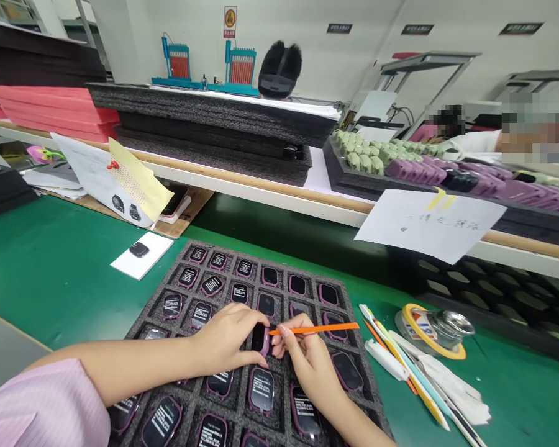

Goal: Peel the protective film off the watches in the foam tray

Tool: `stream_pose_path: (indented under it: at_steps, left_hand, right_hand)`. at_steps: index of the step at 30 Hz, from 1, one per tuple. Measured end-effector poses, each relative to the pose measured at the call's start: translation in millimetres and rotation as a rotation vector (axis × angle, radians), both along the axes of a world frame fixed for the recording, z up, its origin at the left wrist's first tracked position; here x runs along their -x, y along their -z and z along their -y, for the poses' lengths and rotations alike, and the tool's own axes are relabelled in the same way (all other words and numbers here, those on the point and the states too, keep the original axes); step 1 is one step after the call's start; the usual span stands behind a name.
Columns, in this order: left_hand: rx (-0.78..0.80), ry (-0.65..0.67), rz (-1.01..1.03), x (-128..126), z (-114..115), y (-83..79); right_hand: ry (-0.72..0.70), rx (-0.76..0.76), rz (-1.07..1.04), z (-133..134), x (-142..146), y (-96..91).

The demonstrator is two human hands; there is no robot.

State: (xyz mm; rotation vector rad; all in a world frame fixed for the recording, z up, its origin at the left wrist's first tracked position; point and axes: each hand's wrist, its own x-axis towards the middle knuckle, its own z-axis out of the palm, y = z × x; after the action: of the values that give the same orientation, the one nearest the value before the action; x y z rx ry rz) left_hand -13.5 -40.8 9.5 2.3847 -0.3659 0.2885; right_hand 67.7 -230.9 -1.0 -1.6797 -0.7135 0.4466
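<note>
My left hand (230, 340) grips a purple-framed smartwatch (261, 340) between thumb and fingers, above a black foam tray (372, 391). In my right hand (307, 357) is a slim orange pry stick (338, 327). Its tip meets the right side of the watch; the exact contact is too small to make out. The tray's square compartments hold many similar watches (262, 390), several with white text on their dark screens. My hands and forearms hide some compartments.
To the right lie pens and sticks (412, 366), a white cloth (461, 388), and a glass bottle (447, 332) with yellow tape. A dark watch (138, 249) rests on a white pad (144, 264) at left. Behind, a shelf (261, 197) carries foam stacks (214, 118) and green and purple parts (414, 171).
</note>
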Motion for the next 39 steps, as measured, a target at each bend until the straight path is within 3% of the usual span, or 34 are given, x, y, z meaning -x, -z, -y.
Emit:
stream_pose_path:
  at_steps: [7, 14, 19, 22, 24, 29, 33, 39]
  left_hand:
    - [-0.006, 0.029, -0.016, -4, -3, -2.7]
    - [-0.031, 0.037, 0.052, -45, -21, 8.6]
    - [-0.006, 0.128, 0.192, -60, -29, -2.0]
    - [-0.056, 0.351, 0.285, -53, -22, -9.6]
    - [-0.128, 0.419, 0.282, -44, -16, -11.0]
    - [-0.292, 0.277, 0.205, -17, -7, -8.2]
    - [-0.208, 0.172, 0.163, 0, -11, -6.4]
    - [-0.306, 0.199, 0.376, 3, -12, -2.9]
  right_hand:
    - [0.015, -0.010, -0.074, -2, -5, 7.1]
    - [0.046, -0.058, -0.181, -28, -42, 11.4]
    - [0.067, -0.069, -0.169, -37, -57, 11.2]
    - [0.070, -0.095, -0.186, -37, -57, 10.4]
    - [0.074, -0.099, -0.173, -37, -56, 8.3]
    - [0.171, -0.115, -0.107, -30, -45, -7.8]
    - [0.171, -0.148, -0.151, -19, -19, -22.0]
    - [0.108, -0.118, -0.218, -10, 13, -7.3]
